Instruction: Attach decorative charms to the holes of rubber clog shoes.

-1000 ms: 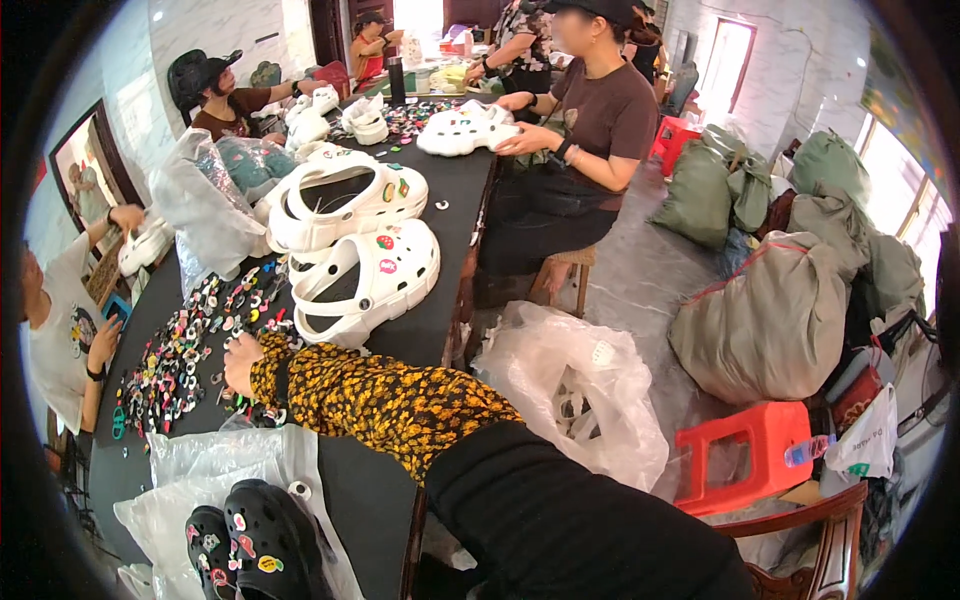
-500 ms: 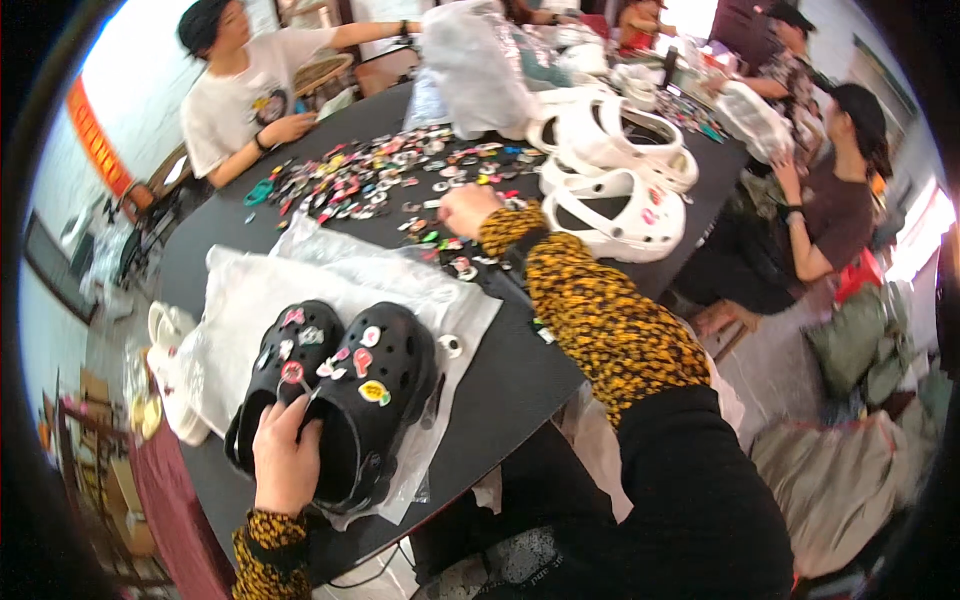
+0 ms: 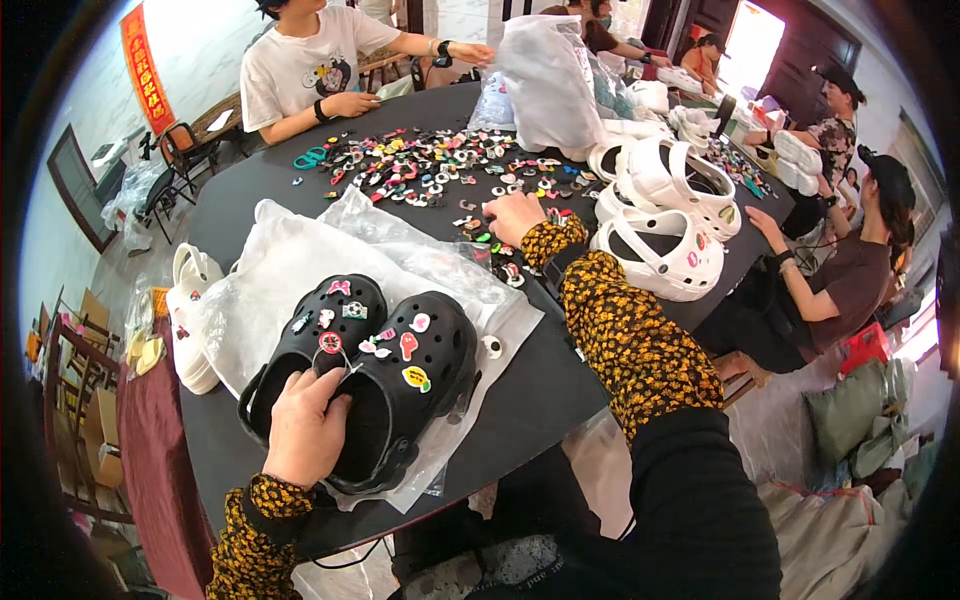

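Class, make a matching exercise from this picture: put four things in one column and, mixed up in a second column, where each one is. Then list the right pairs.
Things:
1. left hand
2. right hand
3. black clogs
4. white clogs

Places:
A. on clear plastic bags, near the person
B. among small coloured charms in the middle of the table
C. to the right of the charms
D. resting on the black clogs

Pairs: 1-D, 2-B, 3-A, 4-C
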A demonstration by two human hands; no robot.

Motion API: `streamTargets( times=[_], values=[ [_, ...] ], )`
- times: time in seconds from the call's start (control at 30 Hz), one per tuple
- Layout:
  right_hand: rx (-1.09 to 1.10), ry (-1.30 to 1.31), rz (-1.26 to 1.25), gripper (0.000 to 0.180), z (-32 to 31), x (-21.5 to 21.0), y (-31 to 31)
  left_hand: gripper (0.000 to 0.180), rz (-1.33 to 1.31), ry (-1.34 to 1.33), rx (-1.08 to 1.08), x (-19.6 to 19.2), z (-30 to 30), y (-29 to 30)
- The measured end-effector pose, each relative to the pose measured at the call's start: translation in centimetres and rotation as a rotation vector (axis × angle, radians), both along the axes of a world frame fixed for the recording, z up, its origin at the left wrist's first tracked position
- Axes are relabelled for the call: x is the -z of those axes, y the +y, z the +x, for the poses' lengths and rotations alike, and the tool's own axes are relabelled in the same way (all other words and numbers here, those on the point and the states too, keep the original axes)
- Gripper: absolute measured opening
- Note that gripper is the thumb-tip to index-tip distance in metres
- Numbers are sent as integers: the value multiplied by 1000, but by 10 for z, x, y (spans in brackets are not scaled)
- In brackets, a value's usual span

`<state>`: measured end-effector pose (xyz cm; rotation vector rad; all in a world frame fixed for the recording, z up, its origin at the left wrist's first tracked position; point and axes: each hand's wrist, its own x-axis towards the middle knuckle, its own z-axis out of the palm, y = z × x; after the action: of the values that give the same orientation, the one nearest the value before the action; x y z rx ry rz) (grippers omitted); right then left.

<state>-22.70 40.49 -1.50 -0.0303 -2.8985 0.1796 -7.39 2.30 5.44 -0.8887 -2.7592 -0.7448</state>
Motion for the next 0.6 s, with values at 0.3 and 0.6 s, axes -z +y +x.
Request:
streamTargets(
  times=[0.3,0.6],
  values=[
    [29,9,-165,17,-10,2,12,26,16,47,26,2,-2,-1],
    [-39,-52,-248,19,-3,-7,-4,26,8,10,6,1,-1,-1]
  ],
)
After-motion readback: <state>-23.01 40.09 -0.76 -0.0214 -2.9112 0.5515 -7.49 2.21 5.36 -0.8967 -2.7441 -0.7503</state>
